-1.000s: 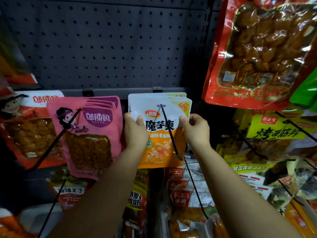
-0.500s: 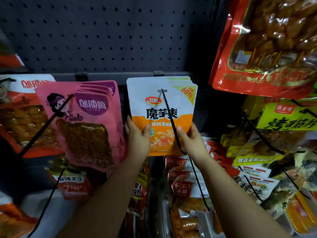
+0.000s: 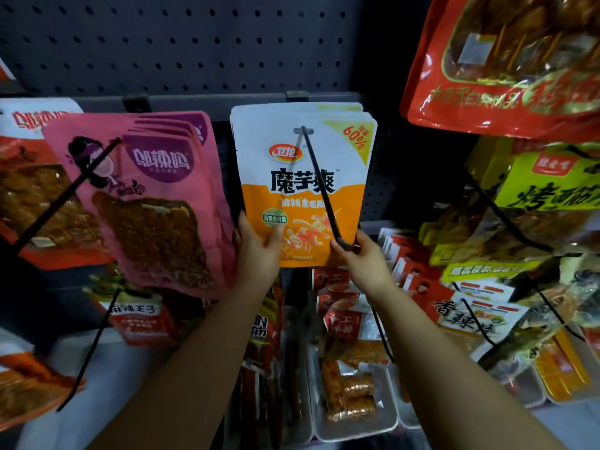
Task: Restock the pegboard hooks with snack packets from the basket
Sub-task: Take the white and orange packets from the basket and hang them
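I see a dark grey perforated metal pegboard (image 3: 181,43) filling the top of frame; a grey horizontal rail (image 3: 201,99) crosses it at 12 o'clock; lighting is dim. The white-and-orange glossy plastic snack packets (image 3: 302,177) hang dead centre as a stack on a thin black wire hook (image 3: 321,186) that runs through their hang slot and angles down toward 5 o'clock. Left hand (image 3: 258,251) grips the stack's lower left corner, thumb on the front face, fingers curled behind; right hand (image 3: 365,259) sits at the lower right corner, touching the hook tip; I cannot tell whether it pinches packet or hook, or how far its fingers are closed. Pink plastic packets with a purple label (image 3: 146,196) hang at 9 o'clock just beside the left hand; a large red clear-window pouch (image 3: 506,60) hangs at 2 o'clock; yellow-green packets (image 3: 545,186) at 3 o'clock; white plastic trays (image 3: 354,430) of orange snacks at 6 o'clock, below the arms.
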